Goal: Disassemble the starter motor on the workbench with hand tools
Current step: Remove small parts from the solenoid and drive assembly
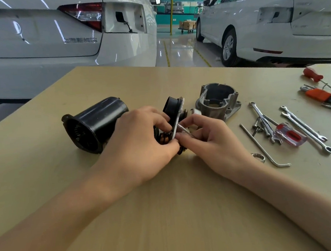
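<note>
1. Black and lying on its side at the left of the counter [177, 81], the motor can [94, 124] is already off, its open mouth facing the person; it should stay clear of the left forearm so it does not roll.
2. Next comes the left hand [140, 144], knuckles up and wrist low near the counter, fingers curled round the end plate assembly [174, 113] at the centre. A firm hold here matters, since the copper windings below the plate look easy to nick.
3. Just right of it, the right hand [210, 139] pinches a small bright metal tool [182, 129] against the plate's edge, forearm angled in from the lower right. Short, gentle levering close to the plate seems wiser than one hard push; what the tip bears on is hidden.
4. Behind them stands the grey cast housing [218, 102], set apart.
5. Farthest right lie wrenches [305, 127], a clear-handled screwdriver [290, 134] and a hex key set [323, 96], within reach.
</note>
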Action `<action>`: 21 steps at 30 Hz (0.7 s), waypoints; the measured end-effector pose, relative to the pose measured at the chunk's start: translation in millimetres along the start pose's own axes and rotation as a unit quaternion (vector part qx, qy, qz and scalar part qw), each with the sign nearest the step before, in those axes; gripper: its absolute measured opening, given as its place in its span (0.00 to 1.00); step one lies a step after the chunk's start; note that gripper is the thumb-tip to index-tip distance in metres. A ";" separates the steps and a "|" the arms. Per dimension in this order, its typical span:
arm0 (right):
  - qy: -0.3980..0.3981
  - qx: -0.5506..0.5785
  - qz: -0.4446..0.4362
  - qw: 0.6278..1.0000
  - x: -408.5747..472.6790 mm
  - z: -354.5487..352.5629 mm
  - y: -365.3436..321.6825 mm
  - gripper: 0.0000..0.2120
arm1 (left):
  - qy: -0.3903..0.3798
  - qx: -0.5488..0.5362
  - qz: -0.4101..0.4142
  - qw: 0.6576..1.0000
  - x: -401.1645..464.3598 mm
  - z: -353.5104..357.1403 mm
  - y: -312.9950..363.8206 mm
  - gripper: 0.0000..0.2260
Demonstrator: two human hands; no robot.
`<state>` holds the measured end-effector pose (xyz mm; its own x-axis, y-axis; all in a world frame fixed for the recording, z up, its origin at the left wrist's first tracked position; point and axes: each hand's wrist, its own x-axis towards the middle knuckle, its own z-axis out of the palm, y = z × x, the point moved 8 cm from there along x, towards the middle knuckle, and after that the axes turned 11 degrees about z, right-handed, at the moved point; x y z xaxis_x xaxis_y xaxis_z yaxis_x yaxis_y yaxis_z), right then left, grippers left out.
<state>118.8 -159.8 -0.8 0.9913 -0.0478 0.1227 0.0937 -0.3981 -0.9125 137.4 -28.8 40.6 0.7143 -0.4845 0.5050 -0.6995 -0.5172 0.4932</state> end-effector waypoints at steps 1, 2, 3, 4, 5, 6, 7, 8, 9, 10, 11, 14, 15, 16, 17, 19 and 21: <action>0.000 -0.006 -0.002 1.000 -0.1 0.2 0.4 0.01 | 0.006 0.002 -0.006 1.000 -1.2 0.4 -0.3 0.04; 0.000 -0.010 -0.003 1.000 0.0 0.5 1.0 0.01 | 0.010 0.004 -0.009 1.000 -1.9 0.6 -0.2 0.04; -0.001 -0.012 -0.002 1.000 0.5 0.8 1.8 0.00 | 0.011 0.004 -0.013 1.000 -2.2 0.2 0.0 0.04; -0.003 -0.013 -0.001 1.000 1.1 1.3 2.4 0.00 | 0.010 0.001 -0.017 1.000 -2.3 -0.9 0.2 0.04; -0.002 -0.013 0.000 1.000 1.6 0.8 2.4 0.01 | 0.007 -0.002 -0.019 1.000 -2.0 -2.0 1.1 0.04; -0.001 -0.012 0.000 1.000 2.3 0.6 1.6 0.01 | 0.002 0.000 -0.015 1.000 -1.7 -2.7 2.7 0.05; -0.001 -0.008 0.001 1.000 2.6 0.5 0.9 0.01 | -0.003 0.008 -0.007 1.000 -1.7 -2.9 4.9 0.06; -0.003 0.000 0.004 1.000 3.0 0.8 0.4 0.01 | -0.007 0.019 0.004 1.000 -2.0 -3.1 7.5 0.10; -0.005 0.009 0.009 1.000 3.7 0.7 0.5 0.02 | -0.009 0.027 0.012 1.000 -2.2 -3.5 9.5 0.13; -0.006 0.013 0.015 1.000 4.3 0.6 1.4 0.02 | -0.009 0.031 0.014 0.999 -2.4 -4.1 10.7 0.14; -0.004 0.015 0.021 1.000 4.8 -0.2 2.2 0.03 | -0.009 0.030 0.012 0.999 -2.3 -4.9 11.0 0.15; 0.006 0.043 0.017 0.999 5.6 -3.0 0.7 0.03 | -0.008 0.016 0.006 1.000 -2.2 -4.7 10.8 0.14; 0.009 0.051 0.010 0.999 5.3 -4.1 -0.5 0.04 | -0.010 0.016 0.010 1.000 -2.3 -3.5 11.4 0.14; 0.011 0.053 0.004 0.999 5.1 -4.1 -1.7 0.06 | -0.011 0.018 0.015 1.000 -2.1 -2.4 12.1 0.12; 0.009 0.049 0.002 0.999 4.6 -3.1 -1.9 0.07 | -0.010 0.019 0.019 1.000 -1.8 -1.7 12.1 0.10; 0.002 0.043 0.012 0.999 4.3 -0.3 -0.1 0.07 | -0.007 0.009 0.015 1.000 -1.2 -2.4 9.6 0.08; 0.008 0.049 0.023 0.998 3.8 -1.2 2.7 0.06 | -0.010 -0.002 0.005 1.000 -0.3 -3.3 5.6 0.08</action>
<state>122.7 -162.2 -2.3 0.9933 -0.0783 0.0846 0.0571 -0.3029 -0.9513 133.2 -29.3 45.6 0.7078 -0.5032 0.4957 -0.7064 -0.5098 0.4911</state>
